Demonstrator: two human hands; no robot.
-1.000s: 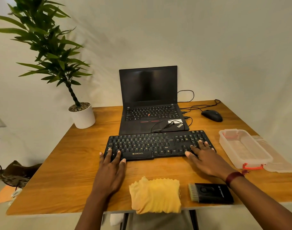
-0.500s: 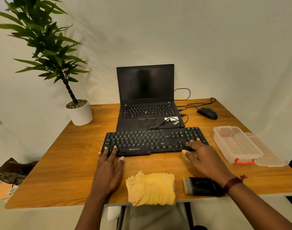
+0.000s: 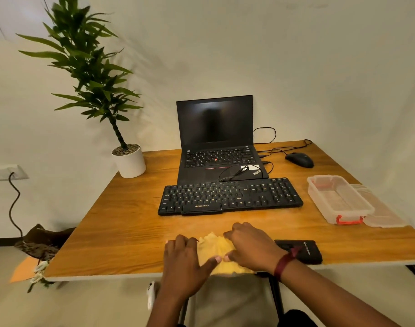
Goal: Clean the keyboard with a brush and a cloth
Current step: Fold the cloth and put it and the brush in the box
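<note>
The black keyboard [image 3: 230, 195] lies across the middle of the wooden desk [image 3: 121, 232], in front of the laptop, with no hand on it. A folded yellow cloth [image 3: 216, 247] sits at the desk's near edge. My left hand [image 3: 183, 258] grips its left side, fingers curled and thumb laid on top. My right hand [image 3: 251, 249] covers its right side with curled fingers, thumb meeting the left thumb on the cloth. A black brush [image 3: 304, 251] lies flat just right of my right wrist, its bristle end hidden by the hand.
An open black laptop [image 3: 216, 147] stands behind the keyboard, cables trailing to a black mouse [image 3: 299, 159] at the back right. A clear plastic box [image 3: 338, 199] with its lid beside it sits on the right. A potted plant [image 3: 128, 161] stands at the back left corner.
Both hands have left the keyboard's front edge and come back to the yellow cloth, closing on it. The view has shifted back and to the left.
</note>
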